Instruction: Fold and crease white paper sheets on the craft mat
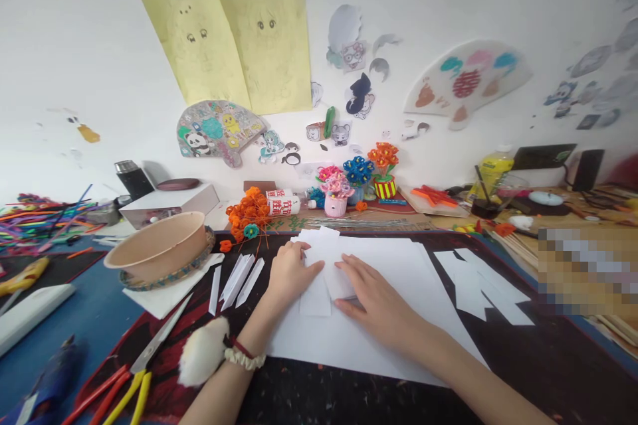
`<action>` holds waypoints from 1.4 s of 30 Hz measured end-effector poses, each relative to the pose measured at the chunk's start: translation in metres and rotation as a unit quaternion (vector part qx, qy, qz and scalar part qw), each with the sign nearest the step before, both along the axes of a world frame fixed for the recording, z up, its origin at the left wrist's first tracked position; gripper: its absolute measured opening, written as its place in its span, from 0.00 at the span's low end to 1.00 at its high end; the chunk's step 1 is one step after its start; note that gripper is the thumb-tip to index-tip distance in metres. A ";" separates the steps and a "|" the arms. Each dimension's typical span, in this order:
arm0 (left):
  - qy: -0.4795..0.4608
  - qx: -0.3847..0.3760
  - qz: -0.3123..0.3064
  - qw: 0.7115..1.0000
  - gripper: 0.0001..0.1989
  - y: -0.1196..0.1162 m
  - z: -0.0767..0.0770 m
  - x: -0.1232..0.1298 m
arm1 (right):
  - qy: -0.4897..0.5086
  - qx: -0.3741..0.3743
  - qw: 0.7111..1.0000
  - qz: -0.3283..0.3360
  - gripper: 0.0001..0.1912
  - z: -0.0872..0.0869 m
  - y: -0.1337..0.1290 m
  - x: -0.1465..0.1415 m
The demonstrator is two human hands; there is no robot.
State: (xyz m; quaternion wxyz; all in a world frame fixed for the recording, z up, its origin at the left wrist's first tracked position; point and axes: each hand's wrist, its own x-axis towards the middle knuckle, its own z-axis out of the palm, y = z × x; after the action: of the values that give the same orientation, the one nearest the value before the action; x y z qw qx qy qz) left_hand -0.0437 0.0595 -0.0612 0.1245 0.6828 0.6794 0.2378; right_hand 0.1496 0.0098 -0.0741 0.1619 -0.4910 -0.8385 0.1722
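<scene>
White paper pieces are touched by the spread left hand and the curved right hand; whether these are pinched cannot be told. Folded paper strips are laid leftward.

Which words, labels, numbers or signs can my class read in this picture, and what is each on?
"囍", as it appears, in red on the white fan on the wall.
Red characters on the white cylinder: too small to read surely.
Label on the yellow bottle: too blurred.
Large white sheet: no text shows.
</scene>
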 end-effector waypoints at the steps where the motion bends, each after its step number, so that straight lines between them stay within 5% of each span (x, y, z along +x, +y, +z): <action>1: 0.003 -0.002 -0.004 1.000 0.21 -0.001 0.001 0.002 | -0.003 0.006 1.000 -0.001 0.33 -0.001 0.000 -0.001; 15: -0.125 -0.052 -0.003 0.991 0.17 -0.014 0.011 0.013 | -0.014 0.005 1.000 -0.012 0.34 -0.002 -0.004 -0.005; 24: -0.317 -0.133 -0.040 0.938 0.26 -0.030 0.016 0.016 | -0.011 0.024 0.999 -0.030 0.33 -0.008 -0.004 -0.007; 30: -0.351 -0.111 0.049 0.928 0.28 -0.021 0.017 0.012 | -0.025 0.032 0.998 -0.044 0.35 -0.012 -0.006 -0.007; 37: -0.474 -0.229 0.010 0.850 0.21 -0.029 0.034 -0.004 | -0.077 0.034 0.990 -0.110 0.34 -0.012 -0.013 -0.013; 42: -0.510 -0.259 -0.087 0.816 0.12 -0.034 0.025 0.009 | -0.077 -0.002 0.992 -0.103 0.35 -0.003 -0.013 -0.011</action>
State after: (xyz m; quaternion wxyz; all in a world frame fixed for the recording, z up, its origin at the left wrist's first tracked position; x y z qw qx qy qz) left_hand -0.0349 0.0251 -0.0360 0.6456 0.4626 0.4927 0.3558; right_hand 0.1383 -0.0032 -0.0771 0.1132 -0.5864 -0.7933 0.1181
